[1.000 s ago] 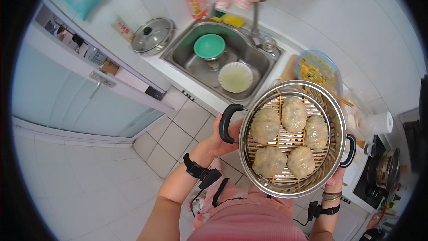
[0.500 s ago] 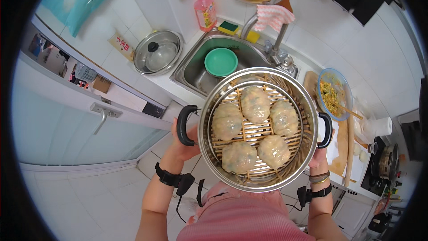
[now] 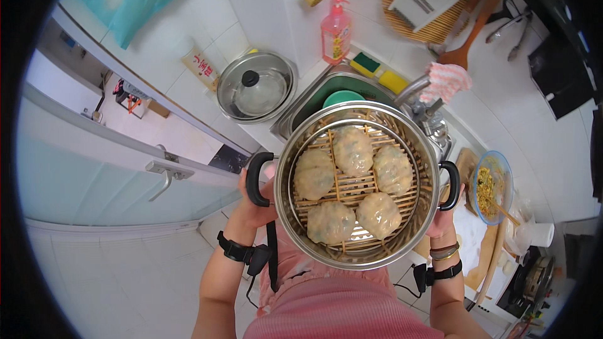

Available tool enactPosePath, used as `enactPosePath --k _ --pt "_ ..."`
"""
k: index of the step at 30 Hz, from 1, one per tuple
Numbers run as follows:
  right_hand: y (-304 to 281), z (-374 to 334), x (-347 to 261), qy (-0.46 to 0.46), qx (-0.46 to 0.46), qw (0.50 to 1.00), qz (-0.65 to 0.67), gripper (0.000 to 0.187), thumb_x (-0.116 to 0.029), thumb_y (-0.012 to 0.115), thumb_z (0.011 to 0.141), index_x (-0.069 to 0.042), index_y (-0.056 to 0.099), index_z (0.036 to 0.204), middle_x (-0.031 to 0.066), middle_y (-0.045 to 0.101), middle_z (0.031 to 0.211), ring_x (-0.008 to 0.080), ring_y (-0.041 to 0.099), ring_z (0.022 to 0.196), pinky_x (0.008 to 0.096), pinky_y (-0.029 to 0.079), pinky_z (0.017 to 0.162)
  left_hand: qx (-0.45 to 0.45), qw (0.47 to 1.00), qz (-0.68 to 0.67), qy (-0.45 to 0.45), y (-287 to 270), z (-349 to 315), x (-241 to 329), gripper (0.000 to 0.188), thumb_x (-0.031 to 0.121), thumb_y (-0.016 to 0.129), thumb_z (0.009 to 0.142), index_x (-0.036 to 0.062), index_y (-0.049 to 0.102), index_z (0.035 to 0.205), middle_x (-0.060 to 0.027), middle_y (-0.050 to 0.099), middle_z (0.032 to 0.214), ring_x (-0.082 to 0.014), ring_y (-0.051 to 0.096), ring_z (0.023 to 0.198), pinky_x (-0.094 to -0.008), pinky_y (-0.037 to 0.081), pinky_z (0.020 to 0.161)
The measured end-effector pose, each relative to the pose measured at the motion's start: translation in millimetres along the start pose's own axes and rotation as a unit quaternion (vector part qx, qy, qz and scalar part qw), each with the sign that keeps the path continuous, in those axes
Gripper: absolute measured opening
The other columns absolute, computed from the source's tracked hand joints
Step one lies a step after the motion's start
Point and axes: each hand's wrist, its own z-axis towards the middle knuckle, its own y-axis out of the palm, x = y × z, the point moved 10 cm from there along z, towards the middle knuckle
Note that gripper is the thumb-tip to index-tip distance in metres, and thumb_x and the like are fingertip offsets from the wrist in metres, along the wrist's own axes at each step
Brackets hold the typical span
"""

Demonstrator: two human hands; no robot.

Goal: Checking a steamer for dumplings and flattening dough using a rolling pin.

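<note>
I hold a round stainless steel steamer pot level in front of my body, over the sink's near edge in the picture. My left hand is closed at its left black handle, the fingers partly hidden beneath. My right hand grips below the right black handle, mostly covered by it. Inside, several pale, translucent filled dumplings lie apart in a ring on a bamboo slat rack. Their wrappers look glossy, with bits of filling showing through.
Behind the pot is a sink with a green basin, partly covered. A lidded metal pot stands left of it. At right are a filling bowl, a wooden board and a stove. A glass door stands left.
The surroundings have shifted rightward in the picture, while the pot stays nearly in place between my hands. It now hides more of the sink and green basin. My grip is unchanged.
</note>
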Motion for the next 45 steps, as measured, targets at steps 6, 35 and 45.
enactPosePath --k 6,35,45 --pt "16 7 -5 0.023 -0.005 1.000 -0.021 0.106 -0.086 0.038 0.071 -0.004 0.042 0.138 0.0182 0.047 0.136 0.0346 0.048 0.121 0.0504 0.037 0.104 0.004 0.999 -0.030 0.017 -6 -3 -3 0.121 0.094 0.035 0.060 0.0084 0.027 0.146 -0.0125 0.037 0.145 -0.0302 0.038 0.131 -0.0480 0.031 0.106" --pt "118 127 34 0.164 0.032 0.972 -0.166 0.093 -0.082 0.032 0.078 -0.010 0.045 0.136 0.0104 0.050 0.134 0.0316 0.049 0.118 0.0495 0.039 0.101 0.156 0.939 -0.205 0.227 -69 -135 13 0.116 0.088 0.038 0.066 0.0029 0.029 0.144 -0.0157 0.042 0.141 -0.0308 0.045 0.124 -0.0460 0.036 0.102" --pt "195 182 170 0.349 -0.065 0.907 -0.227 0.116 -0.092 0.021 0.068 -0.003 0.036 0.140 0.0187 0.042 0.140 0.0366 0.044 0.124 0.0515 0.034 0.105 0.051 0.871 -0.332 0.359 -155 -213 40 0.118 0.090 0.019 0.068 -0.0009 0.030 0.143 -0.0202 0.042 0.140 -0.0361 0.044 0.125 -0.0496 0.032 0.105"
